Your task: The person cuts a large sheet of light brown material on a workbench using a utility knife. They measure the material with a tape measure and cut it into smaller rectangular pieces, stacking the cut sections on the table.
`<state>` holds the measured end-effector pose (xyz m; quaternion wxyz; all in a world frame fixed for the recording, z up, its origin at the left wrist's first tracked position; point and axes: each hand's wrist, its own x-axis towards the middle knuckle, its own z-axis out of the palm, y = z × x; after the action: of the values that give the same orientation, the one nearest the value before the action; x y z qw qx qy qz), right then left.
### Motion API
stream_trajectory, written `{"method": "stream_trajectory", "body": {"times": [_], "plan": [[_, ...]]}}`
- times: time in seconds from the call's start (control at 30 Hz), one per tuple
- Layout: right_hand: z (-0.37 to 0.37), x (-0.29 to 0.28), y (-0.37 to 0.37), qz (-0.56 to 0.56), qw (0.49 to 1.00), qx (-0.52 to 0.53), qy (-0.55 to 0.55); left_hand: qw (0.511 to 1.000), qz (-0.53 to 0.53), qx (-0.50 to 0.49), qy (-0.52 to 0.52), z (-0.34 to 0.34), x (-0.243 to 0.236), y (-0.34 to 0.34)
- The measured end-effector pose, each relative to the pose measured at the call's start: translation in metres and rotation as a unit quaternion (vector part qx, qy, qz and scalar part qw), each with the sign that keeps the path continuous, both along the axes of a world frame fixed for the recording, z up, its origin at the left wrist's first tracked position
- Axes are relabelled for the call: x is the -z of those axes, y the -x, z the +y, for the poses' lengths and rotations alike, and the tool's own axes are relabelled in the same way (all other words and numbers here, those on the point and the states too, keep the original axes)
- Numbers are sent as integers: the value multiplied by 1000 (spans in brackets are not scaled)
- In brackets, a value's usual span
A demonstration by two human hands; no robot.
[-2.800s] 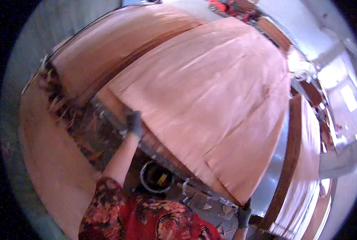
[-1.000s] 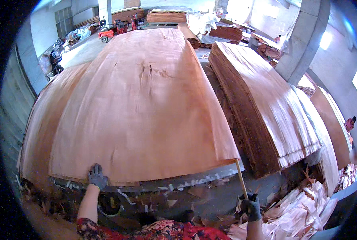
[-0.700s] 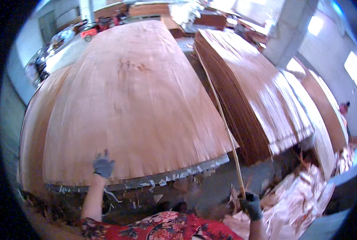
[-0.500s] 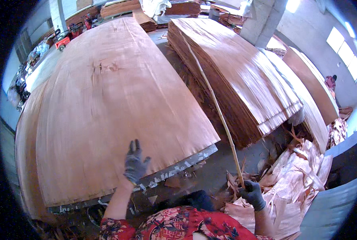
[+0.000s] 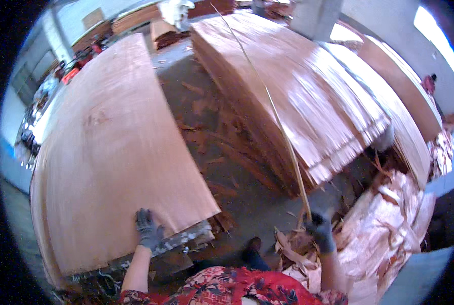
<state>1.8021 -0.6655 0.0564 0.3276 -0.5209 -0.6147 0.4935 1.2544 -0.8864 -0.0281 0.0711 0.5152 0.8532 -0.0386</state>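
Observation:
A large thin reddish wood veneer sheet (image 5: 110, 152) lies flat on a stack at the left. My left hand (image 5: 148, 230), in a dark grey glove, rests flat on its near edge with the fingers spread. My right hand (image 5: 321, 231), also gloved, is closed around the lower end of a long thin wooden strip (image 5: 270, 101) that runs up and away over a tall pile of veneer sheets (image 5: 298, 96) at the right.
Between the two piles is a grey concrete floor (image 5: 211, 127) littered with veneer scraps. Torn veneer offcuts (image 5: 389, 234) are heaped at the lower right. More veneer stacks (image 5: 420, 101) and a concrete pillar (image 5: 316, 18) stand farther back. A person (image 5: 430, 84) is at the far right.
The view has swung to the right, so the flat sheet now lies at the left and the floor gap is in the middle. My right hand keeps hold of the long strip.

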Motion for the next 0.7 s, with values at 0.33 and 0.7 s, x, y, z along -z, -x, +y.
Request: {"method": "stream_trajectory", "body": {"times": [0.33, 0.7], "plan": [[223, -79, 0, 367, 925, 11, 97, 983, -18, -71, 166, 15, -24, -12], [253, -107, 133, 438, 837, -253, 210, 896, -429, -15, -114, 275, -156, -151]]}}
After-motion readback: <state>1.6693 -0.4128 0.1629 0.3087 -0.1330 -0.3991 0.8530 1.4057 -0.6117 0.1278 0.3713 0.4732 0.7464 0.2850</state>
